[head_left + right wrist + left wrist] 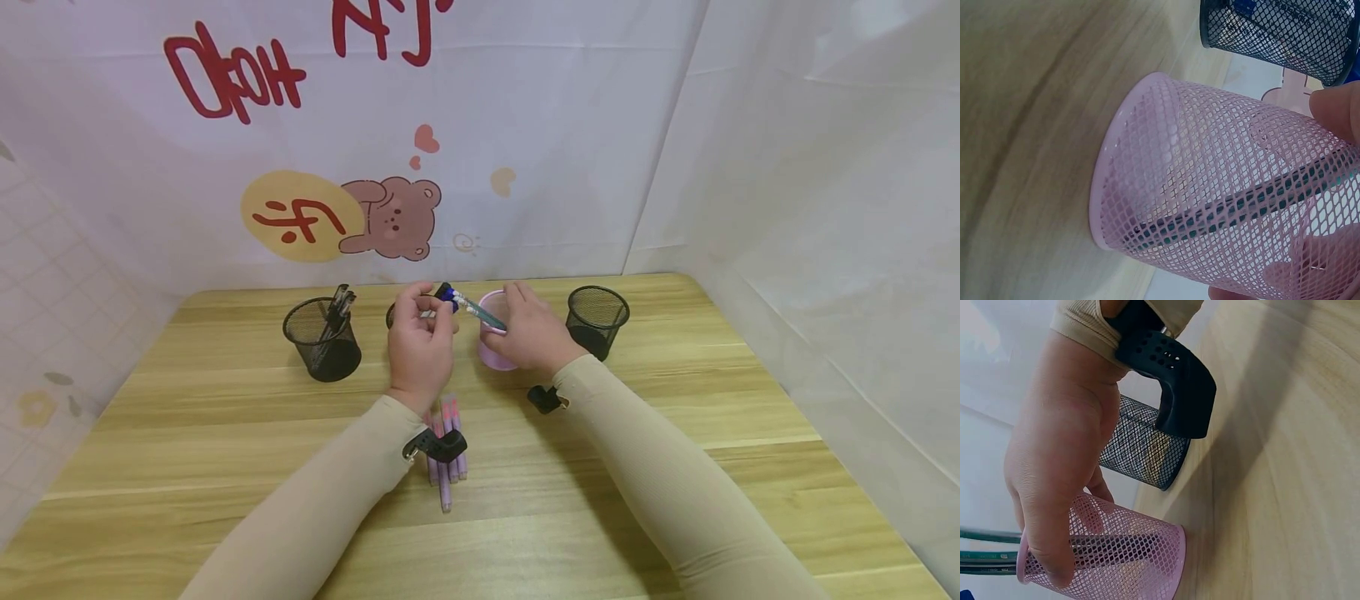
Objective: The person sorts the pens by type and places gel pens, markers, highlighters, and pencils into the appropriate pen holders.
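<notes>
My right hand [536, 333] holds the pink mesh pen cup [1129, 550] near its rim, thumb on one side and fingers curved round the other. Green pens [988, 556] lean out of this cup towards my left hand; their lower ends show through the mesh in the right wrist view. My left hand [422, 346], fingers bent, is at a black mesh pen cup [1279, 34] with blue pens [448, 293] in it, and hides most of that cup in the head view. Whether the left fingers pinch a pen, I cannot tell.
Several lilac pens [446, 483] lie on the wooden table [525, 533] under my left wrist. A black mesh cup with black pens [322, 342] stands at the left. Another black mesh cup [597, 312] stands right of the pink one. A printed cloth [555, 150] hangs behind.
</notes>
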A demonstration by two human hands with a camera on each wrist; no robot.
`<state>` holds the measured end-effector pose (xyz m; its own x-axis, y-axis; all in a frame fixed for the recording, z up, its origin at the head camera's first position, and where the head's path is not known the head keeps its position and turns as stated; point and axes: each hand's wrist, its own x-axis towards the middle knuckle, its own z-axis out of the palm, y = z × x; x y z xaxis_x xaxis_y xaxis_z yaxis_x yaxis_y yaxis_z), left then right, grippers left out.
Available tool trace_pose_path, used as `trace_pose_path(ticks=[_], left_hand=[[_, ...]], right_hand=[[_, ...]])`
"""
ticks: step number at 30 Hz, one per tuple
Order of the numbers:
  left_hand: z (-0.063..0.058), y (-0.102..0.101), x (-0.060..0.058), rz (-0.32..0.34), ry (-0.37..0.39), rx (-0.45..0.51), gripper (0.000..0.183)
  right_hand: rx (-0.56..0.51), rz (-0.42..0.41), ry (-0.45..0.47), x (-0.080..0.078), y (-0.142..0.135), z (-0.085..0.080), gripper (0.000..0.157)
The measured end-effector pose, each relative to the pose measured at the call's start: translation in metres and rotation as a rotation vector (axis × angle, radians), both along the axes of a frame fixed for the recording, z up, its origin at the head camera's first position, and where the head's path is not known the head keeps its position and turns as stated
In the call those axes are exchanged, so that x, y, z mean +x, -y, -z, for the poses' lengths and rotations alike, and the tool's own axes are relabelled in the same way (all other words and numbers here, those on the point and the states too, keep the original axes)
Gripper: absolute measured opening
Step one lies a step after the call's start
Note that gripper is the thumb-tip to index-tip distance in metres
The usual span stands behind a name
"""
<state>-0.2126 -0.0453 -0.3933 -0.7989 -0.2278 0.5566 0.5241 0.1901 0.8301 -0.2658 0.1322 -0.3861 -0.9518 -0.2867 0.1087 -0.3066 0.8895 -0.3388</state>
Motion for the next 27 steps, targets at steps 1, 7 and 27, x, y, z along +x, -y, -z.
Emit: trace_pose_path(ticks=[1,7,27], left_hand=[[0.0,0.0,0.0,0.002,0.006,-0.005,0.032],[0.001,0.003,0.004,0.003,0.044,-0.052,0.033],[-0.006,0.058,0.034,0.155,0.544,-0.889,0.052]], right_hand=[[0.0,0.0,-0.001,0.0,0.0,0.0,0.093],[0.008,-0.003,-0.007,-0.002,0.0,0.002,0.092],[-0.044,-0.066,0.113,-0.008,-0.009,-0.003,0.1]])
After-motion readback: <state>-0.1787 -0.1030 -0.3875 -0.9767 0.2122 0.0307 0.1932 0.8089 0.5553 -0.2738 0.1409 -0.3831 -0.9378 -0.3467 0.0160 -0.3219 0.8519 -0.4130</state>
